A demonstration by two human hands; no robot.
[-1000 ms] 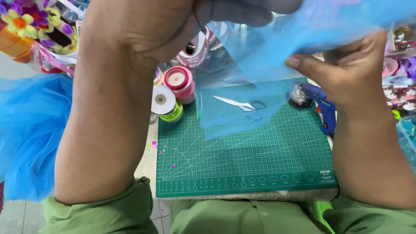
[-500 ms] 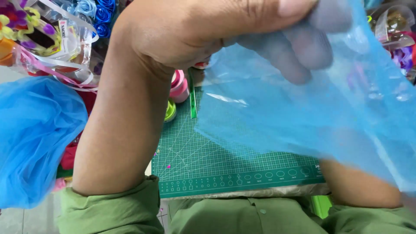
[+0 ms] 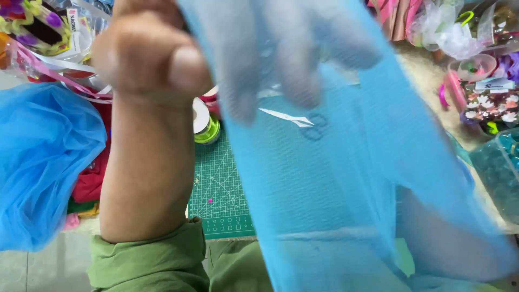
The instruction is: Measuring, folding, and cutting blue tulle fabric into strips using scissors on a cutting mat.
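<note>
Sheer light-blue mesh fabric sheet (image 3: 335, 194) held up close over the green gridded cutting mat (image 3: 219, 186), left hand (image 3: 148, 54) with fingers closed on its top edge, right hand veiled behind it, grip unreadable, silver scissors (image 3: 289, 117) on the mat showing through, lime ribbon spool (image 3: 207, 130) at the mat's far-left corner.

A green cutting mat (image 3: 221, 189) covers the table, with scissors (image 3: 294, 119) and ribbon spools (image 3: 204, 123) on it.

Left hand (image 3: 157, 59) gripping sheer blue tulle (image 3: 335, 194), scissors (image 3: 294, 120) seemingly behind it on green cutting mat (image 3: 219, 184).
</note>
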